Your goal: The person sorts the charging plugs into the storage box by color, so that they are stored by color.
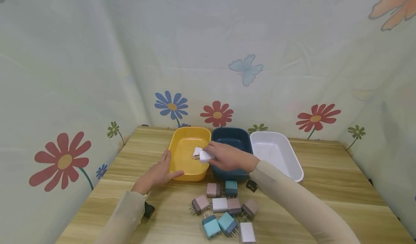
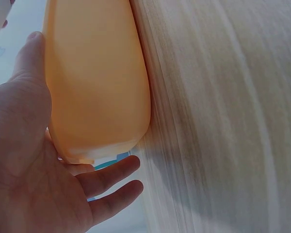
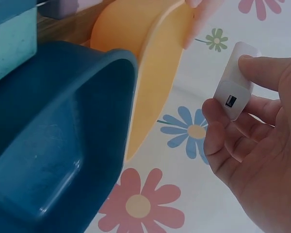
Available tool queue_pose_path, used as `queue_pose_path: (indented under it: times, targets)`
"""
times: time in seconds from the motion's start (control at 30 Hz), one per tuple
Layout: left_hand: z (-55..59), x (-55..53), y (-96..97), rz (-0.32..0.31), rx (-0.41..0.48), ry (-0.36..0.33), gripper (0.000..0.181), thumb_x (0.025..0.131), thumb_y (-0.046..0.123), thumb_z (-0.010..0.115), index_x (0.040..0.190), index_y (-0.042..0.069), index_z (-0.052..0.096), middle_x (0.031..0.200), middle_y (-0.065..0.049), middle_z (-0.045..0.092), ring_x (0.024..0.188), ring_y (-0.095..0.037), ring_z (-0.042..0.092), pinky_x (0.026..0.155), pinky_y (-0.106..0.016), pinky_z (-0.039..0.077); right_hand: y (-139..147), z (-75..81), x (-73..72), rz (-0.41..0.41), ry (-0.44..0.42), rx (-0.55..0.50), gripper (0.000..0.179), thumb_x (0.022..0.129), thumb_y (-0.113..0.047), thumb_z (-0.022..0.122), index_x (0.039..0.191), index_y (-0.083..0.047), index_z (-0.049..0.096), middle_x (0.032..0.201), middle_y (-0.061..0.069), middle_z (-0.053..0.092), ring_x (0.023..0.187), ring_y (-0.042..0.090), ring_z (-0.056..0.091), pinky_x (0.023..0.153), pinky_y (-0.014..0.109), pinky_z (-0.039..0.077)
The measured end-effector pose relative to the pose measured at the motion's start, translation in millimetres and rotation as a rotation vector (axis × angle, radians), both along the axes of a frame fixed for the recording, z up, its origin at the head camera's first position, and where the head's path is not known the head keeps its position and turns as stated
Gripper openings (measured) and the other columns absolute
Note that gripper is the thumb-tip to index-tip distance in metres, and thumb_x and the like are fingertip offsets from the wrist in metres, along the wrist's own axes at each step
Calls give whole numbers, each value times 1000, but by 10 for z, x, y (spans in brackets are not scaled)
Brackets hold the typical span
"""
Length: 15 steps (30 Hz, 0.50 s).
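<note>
In the head view my right hand (image 1: 229, 156) pinches a white USB charger (image 1: 206, 157) over the yellow bin (image 1: 186, 170). The right wrist view shows that charger's (image 3: 236, 82) USB port between thumb and fingers. Another white charger (image 1: 196, 151) shows just behind the held one, seemingly inside the yellow bin; it is partly covered. My left hand (image 1: 159, 171) touches the yellow bin's near left corner, fingers along the left side and thumb across the front. In the left wrist view two fingers of that hand (image 2: 34, 160) stretch out past the bin's wall (image 2: 97, 73).
A dark blue bin (image 1: 231, 131) and a white bin (image 1: 294, 161) stand in a row right of the yellow one. Several pink, teal and white chargers (image 1: 220, 204) lie in front of them on the wooden table (image 1: 172, 215). A flowered cloth (image 1: 208, 74) hangs behind.
</note>
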<state>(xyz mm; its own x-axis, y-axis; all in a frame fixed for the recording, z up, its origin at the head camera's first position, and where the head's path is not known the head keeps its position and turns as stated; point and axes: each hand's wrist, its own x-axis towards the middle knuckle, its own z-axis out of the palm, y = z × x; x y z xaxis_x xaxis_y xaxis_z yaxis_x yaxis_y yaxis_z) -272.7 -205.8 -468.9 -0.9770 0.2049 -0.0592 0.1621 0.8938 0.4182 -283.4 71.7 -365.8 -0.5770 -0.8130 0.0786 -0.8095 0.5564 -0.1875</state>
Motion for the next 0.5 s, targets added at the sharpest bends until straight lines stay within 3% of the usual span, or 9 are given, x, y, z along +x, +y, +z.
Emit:
queue_pose_path:
  times: [0.5]
  targets:
    - [-13,12,2,7,9,-7,114,67,73,47,139,-1,-3,144,-19,-3,122,-40,26,97,-47,26,-225,25,-104,-86,-65,21,47,84,-33,59,125,-16,44,113,-2,47,91,10,47,84,25,42]
